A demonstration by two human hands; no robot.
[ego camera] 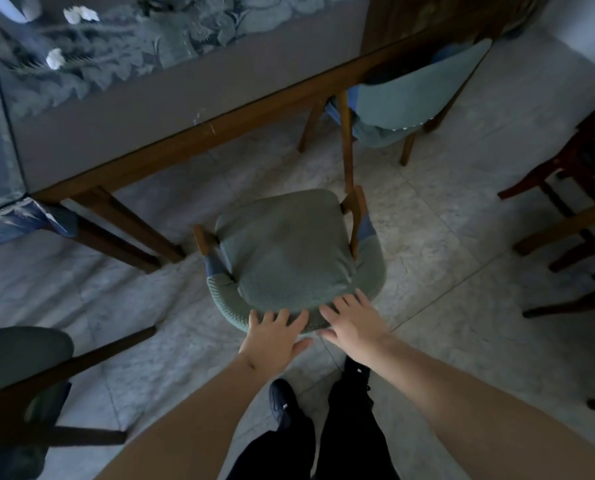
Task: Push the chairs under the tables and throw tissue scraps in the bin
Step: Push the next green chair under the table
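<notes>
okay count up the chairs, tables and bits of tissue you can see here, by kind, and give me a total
Green chairs: 3, one at the hands, one tucked under, one at left
Dark wooden chairs: 1
Tables: 1
Tissue scraps: 2
Total: 7

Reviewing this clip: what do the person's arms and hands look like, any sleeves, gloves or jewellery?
Both forearms are bare as far as the frame shows, with no sleeves in view. The left hand and right hand wear no gloves, and no rings, watch or bracelet are visible.
</notes>
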